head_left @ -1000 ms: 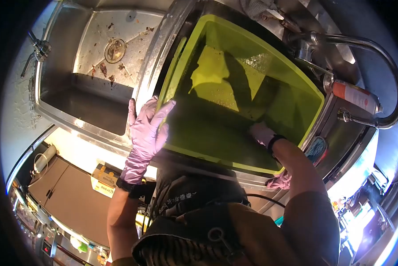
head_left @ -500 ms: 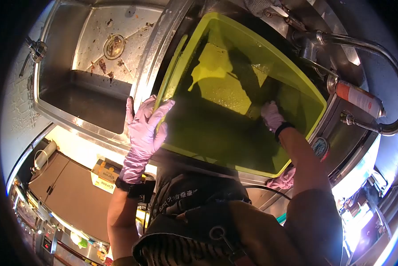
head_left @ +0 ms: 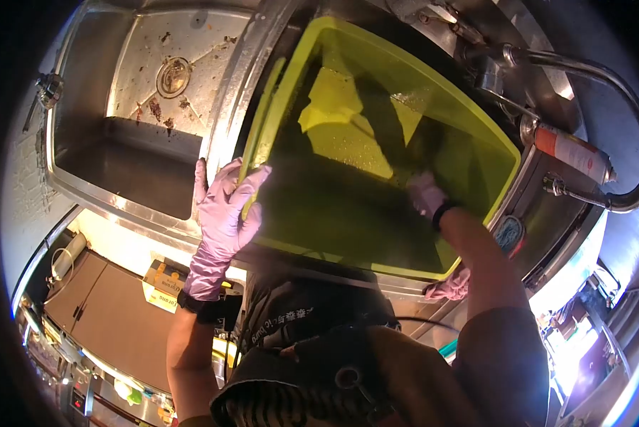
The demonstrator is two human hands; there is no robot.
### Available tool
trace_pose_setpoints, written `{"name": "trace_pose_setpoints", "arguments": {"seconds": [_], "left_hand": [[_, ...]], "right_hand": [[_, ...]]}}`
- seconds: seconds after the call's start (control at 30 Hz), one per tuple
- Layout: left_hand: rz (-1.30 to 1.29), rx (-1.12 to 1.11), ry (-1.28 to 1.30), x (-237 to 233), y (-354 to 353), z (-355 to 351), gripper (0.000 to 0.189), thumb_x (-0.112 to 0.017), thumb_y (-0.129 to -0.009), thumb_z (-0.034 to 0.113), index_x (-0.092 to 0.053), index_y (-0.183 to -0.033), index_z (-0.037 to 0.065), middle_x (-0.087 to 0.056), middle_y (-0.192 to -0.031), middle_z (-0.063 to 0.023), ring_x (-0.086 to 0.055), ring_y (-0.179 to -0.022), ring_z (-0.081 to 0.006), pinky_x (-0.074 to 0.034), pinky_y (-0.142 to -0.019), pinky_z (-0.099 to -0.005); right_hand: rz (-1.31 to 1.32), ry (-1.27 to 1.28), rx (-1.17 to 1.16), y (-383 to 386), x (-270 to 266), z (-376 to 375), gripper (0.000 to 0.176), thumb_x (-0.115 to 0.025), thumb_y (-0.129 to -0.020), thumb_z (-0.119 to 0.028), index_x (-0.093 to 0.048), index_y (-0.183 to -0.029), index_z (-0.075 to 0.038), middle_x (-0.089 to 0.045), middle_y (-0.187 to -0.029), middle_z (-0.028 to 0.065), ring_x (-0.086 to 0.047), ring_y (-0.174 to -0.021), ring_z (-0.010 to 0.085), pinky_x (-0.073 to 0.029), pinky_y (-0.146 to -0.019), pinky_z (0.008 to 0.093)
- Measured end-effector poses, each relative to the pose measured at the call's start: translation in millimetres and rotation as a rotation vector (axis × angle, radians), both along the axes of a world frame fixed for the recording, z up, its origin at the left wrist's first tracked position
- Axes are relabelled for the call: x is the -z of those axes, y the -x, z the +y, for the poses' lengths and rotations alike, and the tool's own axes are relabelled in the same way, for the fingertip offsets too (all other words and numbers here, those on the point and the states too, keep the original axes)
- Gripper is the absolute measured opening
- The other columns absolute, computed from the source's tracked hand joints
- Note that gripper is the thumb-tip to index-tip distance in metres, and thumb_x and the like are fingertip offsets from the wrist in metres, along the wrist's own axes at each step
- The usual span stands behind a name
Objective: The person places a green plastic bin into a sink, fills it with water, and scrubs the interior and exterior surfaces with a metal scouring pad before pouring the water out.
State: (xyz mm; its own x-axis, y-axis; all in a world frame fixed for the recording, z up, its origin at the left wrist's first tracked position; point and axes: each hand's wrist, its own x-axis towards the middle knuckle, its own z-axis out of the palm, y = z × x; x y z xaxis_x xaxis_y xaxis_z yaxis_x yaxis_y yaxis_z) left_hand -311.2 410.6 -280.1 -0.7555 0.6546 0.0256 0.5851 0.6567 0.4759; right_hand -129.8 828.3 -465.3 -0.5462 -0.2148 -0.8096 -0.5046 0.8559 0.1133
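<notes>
A large yellow-green plastic tub [head_left: 319, 32] sits tilted in the right-hand sink basin, wet on its inner floor. My left hand [head_left: 223, 206], in a pinkish-purple glove, is closed over the tub's left rim with the thumb on the inner side. Down inside the tub is my right hand [head_left: 426, 193], gloved alike and slightly blurred. Its fingers are curled against the tub's floor in shadow; whatever lies under them is hidden.
The left sink basin [head_left: 141, 153] has dark food scraps around its drain. A red-and-white spray can [head_left: 574, 151] and a hose faucet [head_left: 636, 107] are at right. A blue scrubber [head_left: 509, 233] and a crumpled pink cloth or glove [head_left: 449, 286] lie by the sink edge.
My right hand has shifted a little left and down inside the tub. The whole view has slid slightly left; my left hand keeps its place on the rim.
</notes>
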Motion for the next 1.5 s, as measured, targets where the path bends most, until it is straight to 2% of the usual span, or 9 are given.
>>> {"name": "trace_pose_setpoints", "arguments": {"seconds": [0.47, 0.53, 0.67, 0.87, 0.97, 1.13, 1.2, 1.33, 1.5], "left_hand": [[0.055, -0.001, -0.088, 14, 2, -5, 0.04, -0.051, -0.081, 0.021, -0.054, -0.121, 0.02, -0.062, -0.117, -0.0009, -0.053, -0.112, -0.0312, -0.014, -0.111, -0.0586], [-0.037, -0.048, -0.009, 3, 2, 0, 0.04, -0.051, -0.081, 0.02, -0.057, -0.12, 0.019, -0.062, -0.115, -0.0011, -0.053, -0.113, -0.0302, -0.014, -0.111, -0.0585], [0.028, -0.068, -0.091, 3, 3, 3, 0.051, -0.056, -0.071, 0.01, -0.058, -0.12, 0.025, -0.065, -0.107, 0.0026, -0.057, -0.109, -0.0271, -0.02, -0.11, -0.0534], [-0.029, -0.108, -0.052, -2, 3, 5, 0.044, -0.057, -0.071, 0.01, -0.063, -0.112, 0.024, -0.064, -0.108, 0.0028, -0.057, -0.109, -0.0245, -0.02, -0.109, -0.0533], [-0.041, -0.084, -0.04, 0, 2, 1, 0.042, -0.055, -0.075, 0.017, -0.061, -0.116, 0.02, -0.064, -0.11, -0.0011, -0.054, -0.113, -0.0263, -0.016, -0.111, -0.0557], [-0.059, -0.054, -0.007, -1, 2, -1, 0.043, -0.053, -0.079, 0.023, -0.059, -0.121, 0.018, -0.064, -0.112, -0.0039, -0.053, -0.114, -0.0284, -0.014, -0.111, -0.0564], [-0.083, -0.054, 0.006, -3, 3, 1, 0.042, -0.053, -0.08, 0.024, -0.06, -0.12, 0.016, -0.064, -0.11, -0.0047, -0.053, -0.114, -0.0283, -0.013, -0.111, -0.0564], [-0.017, -0.036, 0.037, 3, 2, 1, 0.045, -0.052, -0.08, 0.024, -0.057, -0.124, 0.016, -0.064, -0.112, -0.0038, -0.052, -0.115, -0.0287, -0.013, -0.112, -0.0565], [-0.038, -0.068, 0.022, -4, 0, 7, 0.063, -0.059, -0.07, 0.014, -0.047, -0.131, 0.023, -0.062, -0.117, -0.0003, -0.053, -0.113, -0.0293, -0.016, -0.111, -0.057]], "right_hand": [[0.368, -0.287, 0.194, 39, 49, 33, 0.01, -0.057, -0.081, -0.015, -0.067, -0.082, -0.013, -0.063, -0.079, 0.0059, -0.063, -0.072, 0.0215, -0.047, -0.06, 0.0314], [-0.118, -0.186, 0.338, 23, 49, 14, 0.017, -0.055, -0.086, -0.017, -0.07, -0.087, -0.01, -0.067, -0.088, 0.0058, -0.065, -0.083, 0.0214, -0.049, -0.066, 0.0372], [-0.126, 0.334, 0.498, -72, 37, -44, 0.02, -0.051, -0.086, -0.013, -0.069, -0.082, -0.006, -0.067, -0.085, 0.0136, -0.065, -0.082, 0.0258, -0.05, -0.072, 0.0447], [-0.342, 0.612, 1.123, -11, 78, -122, 0.023, -0.05, -0.09, -0.013, -0.06, -0.106, -0.002, -0.062, -0.107, 0.0178, -0.06, -0.099, 0.0269, -0.048, -0.081, 0.0411], [-0.002, 1.032, 1.498, 70, -4, -195, 0.024, -0.051, -0.091, -0.015, -0.059, -0.107, 0.001, -0.061, -0.105, 0.0206, -0.059, -0.1, 0.0288, -0.048, -0.081, 0.042], [0.331, 1.065, 0.675, 26, 36, -133, 0.019, -0.048, -0.09, -0.014, -0.061, -0.1, -0.005, -0.065, -0.088, 0.0138, -0.064, -0.078, 0.0312, -0.05, -0.071, 0.0394], [-0.156, 0.402, 0.52, 21, 7, -88, 0.024, -0.046, -0.089, -0.015, -0.064, -0.102, -0.005, -0.067, -0.095, 0.0151, -0.064, -0.084, 0.0342, -0.05, -0.077, 0.0393], [-0.099, 0.204, 1.064, 2, 41, 5, 0.028, -0.051, -0.087, -0.019, -0.065, -0.102, 0.0, -0.065, -0.097, 0.0211, -0.063, -0.091, 0.0347, -0.05, -0.083, 0.0388], [0.925, 0.721, 1.814, 63, 49, 33, 0.035, -0.068, -0.075, -0.005, -0.058, -0.109, 0.001, -0.062, -0.107, 0.0197, -0.061, -0.094, 0.0309, -0.048, -0.084, 0.0378]]}}
